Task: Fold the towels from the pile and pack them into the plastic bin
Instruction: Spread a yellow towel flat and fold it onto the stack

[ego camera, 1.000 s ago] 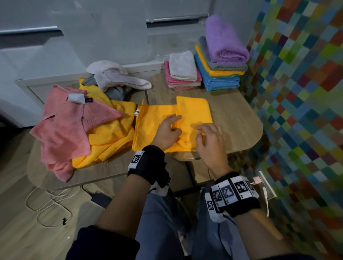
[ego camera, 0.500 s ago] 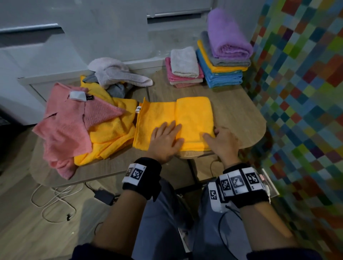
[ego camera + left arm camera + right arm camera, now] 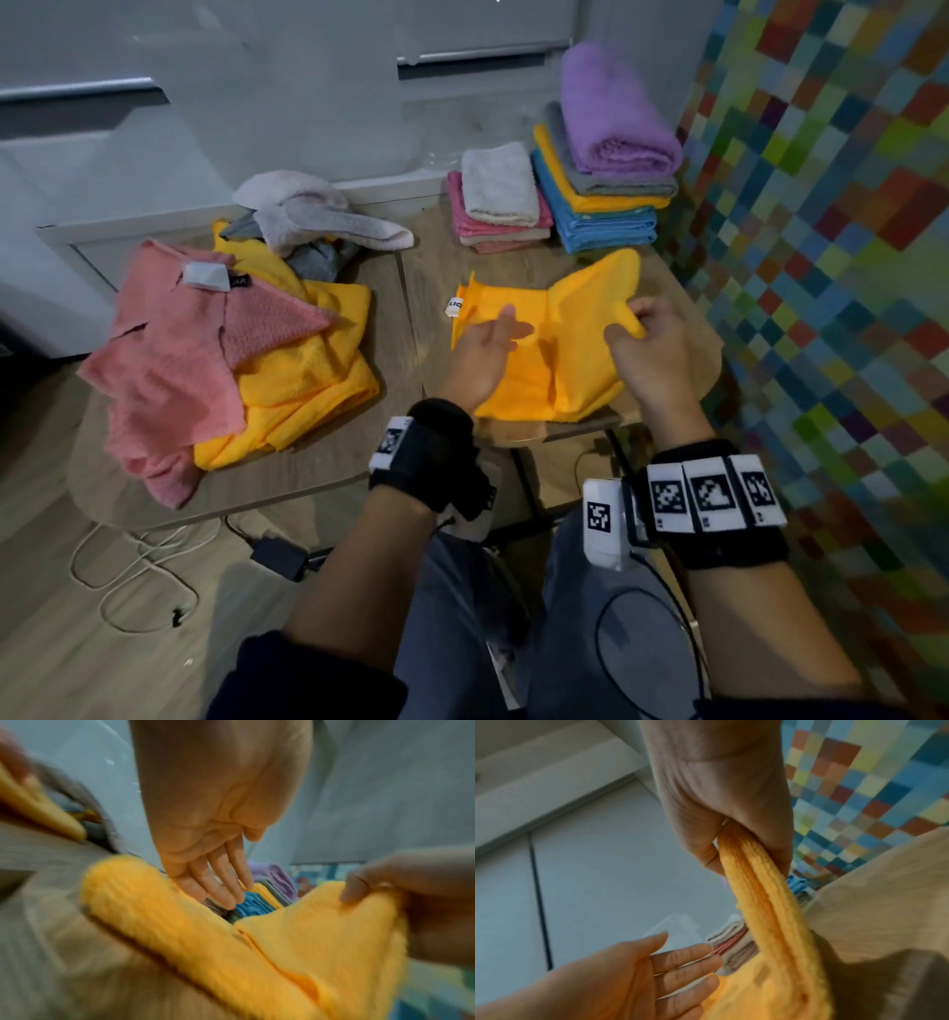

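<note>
Sprawling over the left end of the wooden worktop (image 3: 359, 452) is a loose pile of unfolded towels (image 3: 215, 360), a pink terry one over crumpled yellow ones, with a pale lilac and a grey one bunched toward the back edge. Near the front edge, right of the pile, lies the half-folded yellow fleece towel (image 3: 560, 360). The left hand (image 3: 482, 354) rests on its left half, its grip spread with straight fingers flat on the cloth. The right hand (image 3: 649, 349) holds the towel's right side lifted off the worktop, its grip pinching the bunched edge between thumb and curled fingers (image 3: 777, 845). At the back right corner stand two stacks of folded towels: a low pink-and-white stack (image 3: 500, 205), and just beside it a taller blue, yellow and grey stack topped by a purple towel (image 3: 611, 154).
</note>
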A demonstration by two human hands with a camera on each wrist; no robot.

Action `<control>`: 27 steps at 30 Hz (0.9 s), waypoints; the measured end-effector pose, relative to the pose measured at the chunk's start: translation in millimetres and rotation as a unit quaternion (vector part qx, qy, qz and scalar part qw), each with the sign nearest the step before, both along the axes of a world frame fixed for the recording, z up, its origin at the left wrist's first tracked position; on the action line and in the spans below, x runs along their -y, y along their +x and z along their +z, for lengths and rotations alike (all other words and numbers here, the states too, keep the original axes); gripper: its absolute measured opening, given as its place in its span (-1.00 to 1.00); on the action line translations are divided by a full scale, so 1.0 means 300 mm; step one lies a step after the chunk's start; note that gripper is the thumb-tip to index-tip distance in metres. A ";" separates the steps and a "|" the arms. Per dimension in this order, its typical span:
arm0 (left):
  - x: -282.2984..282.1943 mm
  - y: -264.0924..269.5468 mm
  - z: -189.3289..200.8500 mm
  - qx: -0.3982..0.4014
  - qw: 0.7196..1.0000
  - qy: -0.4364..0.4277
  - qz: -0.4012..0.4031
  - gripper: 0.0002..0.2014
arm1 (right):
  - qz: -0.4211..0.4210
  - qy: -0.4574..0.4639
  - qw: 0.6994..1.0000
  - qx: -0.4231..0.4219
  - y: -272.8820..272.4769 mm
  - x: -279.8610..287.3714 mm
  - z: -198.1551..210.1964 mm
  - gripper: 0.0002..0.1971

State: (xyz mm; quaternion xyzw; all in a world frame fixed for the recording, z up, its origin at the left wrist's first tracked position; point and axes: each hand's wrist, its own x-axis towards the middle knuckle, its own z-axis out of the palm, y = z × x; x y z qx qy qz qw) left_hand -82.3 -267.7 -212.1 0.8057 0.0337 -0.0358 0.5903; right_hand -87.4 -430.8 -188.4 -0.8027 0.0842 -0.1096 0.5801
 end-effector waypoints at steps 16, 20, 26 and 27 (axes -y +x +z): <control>-0.145 0.078 -0.062 -0.160 0.966 -0.198 0.044 -0.62 | 0.152 -0.140 0.975 0.080 0.004 -0.206 -0.110 -0.67; -0.129 0.092 -0.086 -0.076 0.990 -0.073 0.095 -0.63 | 0.221 -0.336 0.915 0.042 0.022 -0.209 -0.185 -0.54; -0.115 0.084 -0.096 0.044 0.945 0.306 0.105 -0.55 | 0.202 -0.488 0.849 -0.027 -0.006 -0.244 -0.235 -0.41; -0.118 0.081 -0.101 0.038 0.931 0.350 0.100 -0.53 | 0.204 -0.498 0.842 -0.033 -0.006 -0.247 -0.233 -0.43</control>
